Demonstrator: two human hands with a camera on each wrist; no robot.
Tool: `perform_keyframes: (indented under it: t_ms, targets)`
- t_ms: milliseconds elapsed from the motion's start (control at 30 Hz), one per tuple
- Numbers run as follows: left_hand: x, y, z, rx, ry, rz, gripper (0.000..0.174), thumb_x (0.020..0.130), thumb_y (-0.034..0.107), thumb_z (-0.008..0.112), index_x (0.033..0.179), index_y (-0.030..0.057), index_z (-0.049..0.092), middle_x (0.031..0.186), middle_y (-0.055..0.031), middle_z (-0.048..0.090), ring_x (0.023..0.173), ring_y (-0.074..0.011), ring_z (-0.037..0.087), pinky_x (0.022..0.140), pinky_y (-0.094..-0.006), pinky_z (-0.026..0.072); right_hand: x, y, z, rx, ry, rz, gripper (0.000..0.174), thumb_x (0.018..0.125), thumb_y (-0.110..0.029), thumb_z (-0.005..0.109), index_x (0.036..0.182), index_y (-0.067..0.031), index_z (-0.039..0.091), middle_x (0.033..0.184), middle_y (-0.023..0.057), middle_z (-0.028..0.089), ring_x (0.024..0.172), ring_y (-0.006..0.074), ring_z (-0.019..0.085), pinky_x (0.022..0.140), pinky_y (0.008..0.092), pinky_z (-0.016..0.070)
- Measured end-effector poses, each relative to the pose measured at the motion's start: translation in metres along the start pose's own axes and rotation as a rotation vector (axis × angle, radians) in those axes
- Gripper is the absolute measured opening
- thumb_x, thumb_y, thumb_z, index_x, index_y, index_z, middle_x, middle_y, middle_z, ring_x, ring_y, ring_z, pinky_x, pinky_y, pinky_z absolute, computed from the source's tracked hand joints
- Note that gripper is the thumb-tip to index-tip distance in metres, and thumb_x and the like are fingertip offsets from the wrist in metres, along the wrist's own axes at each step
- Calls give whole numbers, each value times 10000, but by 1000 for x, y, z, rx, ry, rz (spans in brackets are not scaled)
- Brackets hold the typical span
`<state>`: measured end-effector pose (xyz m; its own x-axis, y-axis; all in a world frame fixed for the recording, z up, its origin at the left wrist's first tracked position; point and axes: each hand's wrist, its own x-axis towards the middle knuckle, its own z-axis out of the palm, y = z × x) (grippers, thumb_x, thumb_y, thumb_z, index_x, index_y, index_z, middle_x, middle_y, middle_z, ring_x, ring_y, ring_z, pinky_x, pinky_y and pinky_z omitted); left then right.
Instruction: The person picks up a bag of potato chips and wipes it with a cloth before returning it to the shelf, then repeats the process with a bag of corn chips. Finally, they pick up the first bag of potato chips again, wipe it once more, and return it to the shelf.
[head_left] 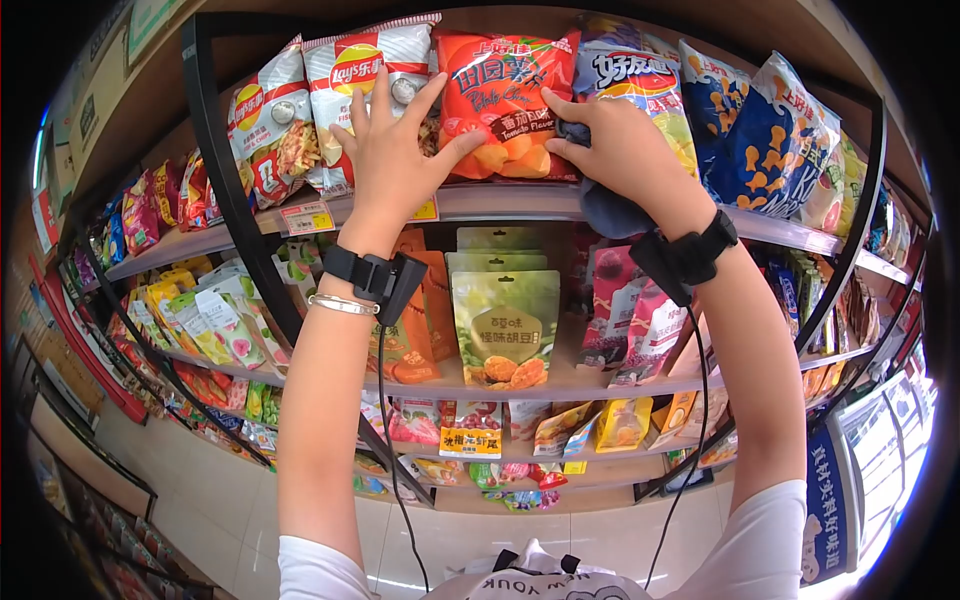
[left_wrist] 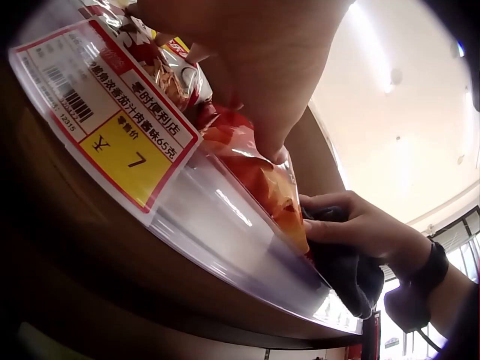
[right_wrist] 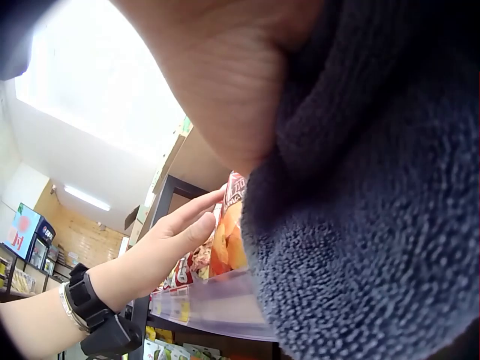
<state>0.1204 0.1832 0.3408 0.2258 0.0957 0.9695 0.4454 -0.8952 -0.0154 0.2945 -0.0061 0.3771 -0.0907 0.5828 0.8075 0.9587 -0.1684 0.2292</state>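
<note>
An orange crisp bag (head_left: 505, 95) stands on the top shelf (head_left: 520, 203). My left hand (head_left: 392, 140) lies flat with fingers spread on the white and red Lay's bag (head_left: 362, 60), its thumb touching the orange bag's left edge (left_wrist: 262, 180). My right hand (head_left: 625, 150) grips a dark blue cloth (head_left: 610, 212) against the orange bag's right side; the cloth (right_wrist: 375, 217) fills the right wrist view and hangs over the shelf edge. In the left wrist view the right hand (left_wrist: 360, 229) holds the cloth (left_wrist: 349, 270) beside the bag.
A clear price strip with a yellow tag (left_wrist: 112, 131) runs along the shelf edge. Blue snack bags (head_left: 750, 130) stand to the right, more bags (head_left: 270, 120) to the left. Lower shelves hold green pouches (head_left: 505, 325) and other packets. A black upright (head_left: 225, 170) frames the rack.
</note>
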Motion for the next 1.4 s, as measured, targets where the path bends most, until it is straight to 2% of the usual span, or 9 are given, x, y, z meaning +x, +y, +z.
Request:
perform_keyframes:
  t_ms: [400,500,600,800,1200,1233,1300,1367,1400]
  targets:
    - [-5,5,4,-11,52,22,665,790,661,685,1375,370,560,1563,-247,270,1454,-457,185,1062,-774,20,-5,0,-9,-10,-122,-96,457,856,-273,712,1283,-125,643,891,204,688,867,369,657,797,443,512]
    - [-5,8,0,68,56,20,663,768,672,695,1330,332,603,1569,-223,266,1443,-465,189,1014,-815,142,-7,6,-11,107,-136,-91,413,845,-273,719,1222,-109,679,904,204,695,866,370,658,803,437,518]
    - [-4,7,-5,5,76,15,588,815,606,697,1319,312,624,1540,-233,326,1424,-427,255,1103,-700,117,-10,2,-17,207,-98,-23,349,833,-271,722,1126,-83,714,912,203,701,857,373,662,804,432,527]
    - [-2,-1,-8,-81,146,10,562,852,508,711,1316,203,630,1468,-225,439,1360,-382,371,1112,-534,270,-12,0,-18,170,81,-23,309,820,-260,720,1053,-58,726,905,202,706,847,372,671,796,429,532]
    - [-19,39,-25,-295,338,20,397,835,271,742,1189,103,671,1287,-162,581,1224,-368,481,1025,-472,383,-32,-25,-10,262,410,115,253,815,-210,729,998,-37,704,887,181,694,799,370,660,735,420,525]
    - [-22,52,-29,-314,369,53,353,821,235,747,1134,83,687,1218,-126,620,1106,-344,551,988,-460,410,-35,-29,-11,283,454,143,246,815,-197,733,1001,-39,702,893,182,694,801,368,661,731,415,524]
    - [-36,80,-37,-554,206,57,378,831,151,763,1188,78,663,1094,-87,650,904,-204,626,783,-327,517,-40,-37,-14,352,563,152,229,820,-159,745,997,-23,695,893,182,693,811,352,673,724,389,524]
    - [-50,108,-46,-917,-135,8,474,810,129,781,1252,68,619,1042,-81,638,800,-161,610,654,-265,519,-45,-44,-14,407,625,187,219,824,-148,746,986,-13,690,894,174,694,813,343,678,726,378,526]
    - [-58,116,-43,-1012,-249,-5,552,802,140,793,1301,62,571,1069,-80,631,822,-172,612,665,-265,529,-49,-47,-13,461,653,190,216,823,-143,749,975,-6,682,887,165,694,808,331,679,730,368,525]
